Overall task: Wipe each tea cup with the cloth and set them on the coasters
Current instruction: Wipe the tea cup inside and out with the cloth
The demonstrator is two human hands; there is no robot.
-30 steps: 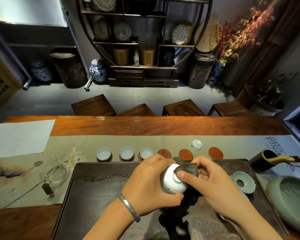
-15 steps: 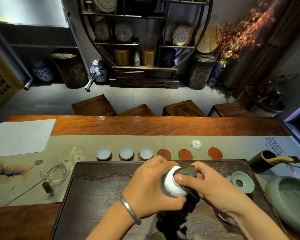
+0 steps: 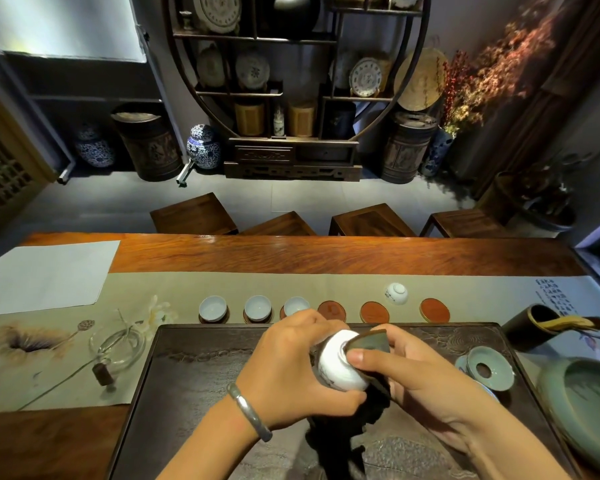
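Here the left hand (image 3: 291,372) curls round a white cup (image 3: 340,365), gripping it tipped on its side over the dark tray (image 3: 194,393), while the right hand (image 3: 416,379) pinches a dark cloth (image 3: 368,344) against the cup's rim, thumb pressing on the outside. The rest of the cloth hangs below the cup. To wipe well, I'd judge the left hand should turn the cup slowly while the right keeps the cloth pressed inside and out (a loose grip on glazed china could let it slip). Just beyond the tray, three cups (image 3: 257,308) already sit on coasters at the left; three bare coasters (image 3: 374,311) wait to the right, and one upturned cup (image 3: 395,293) lies beyond them on the bench runner (image 3: 326,285).
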